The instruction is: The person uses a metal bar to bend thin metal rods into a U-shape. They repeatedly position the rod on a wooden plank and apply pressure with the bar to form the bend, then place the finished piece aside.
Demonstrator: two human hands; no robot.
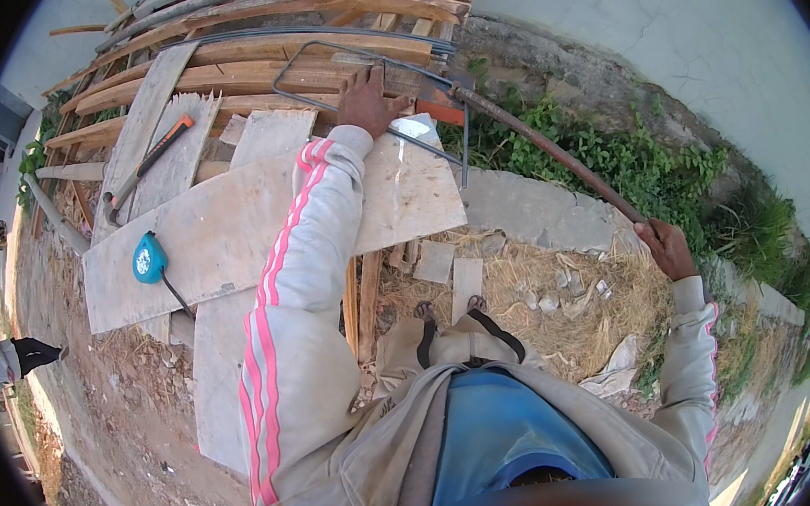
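My left hand [368, 104] lies over a bent thin steel rod [426, 143] at the far end of a wide board [257, 213]. Its fingers are apart and stretched forward; the rod passes beneath the palm, where contact is hidden. Bent into an open frame, the rod reaches left and right of the hand. In my right hand [669, 247] is the near end of a long rusty metal bar [560, 150]. The bar slants up and left, its far end meeting the rod beside an orange piece [439, 107]. My right fingers are closed around it.
A hammer [152, 164] with an orange-and-black handle and a teal tape measure [148, 259] rest on the boards at left. Behind lies a stack of timber [307, 16]. Green plants [598, 149] grow along the wall [684, 26]. Another person [14, 357] is at far left.
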